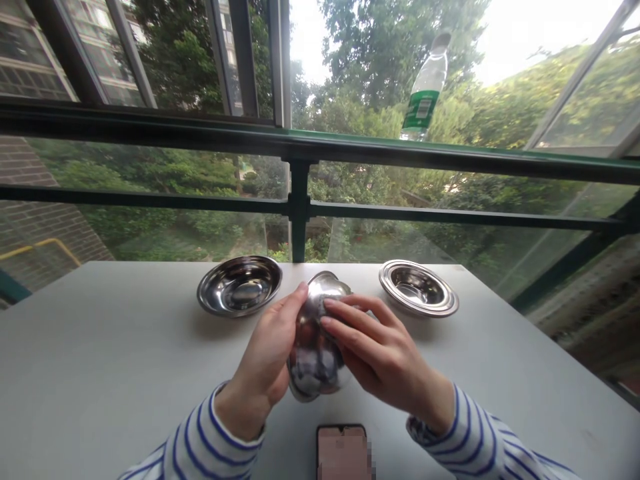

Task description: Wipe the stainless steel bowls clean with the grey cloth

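My left hand (263, 363) and my right hand (377, 357) both grip a shiny steel bowl (317, 347), held tilted on its side just above the white table (100, 360). The left hand's fingers wrap the bowl's left edge. Across its right side lie the right hand's fingers. Another steel bowl (240, 285) rests on the table at the back left. A rimmed steel bowl (419, 288) sits at the back right. Both arms wear blue-striped white sleeves.
A phone (343, 452) lies at the table's near edge, between my arms. A plastic water bottle (425, 90) stands on the green window rail (350, 150) behind the table. Beyond the glass are trees and buildings.
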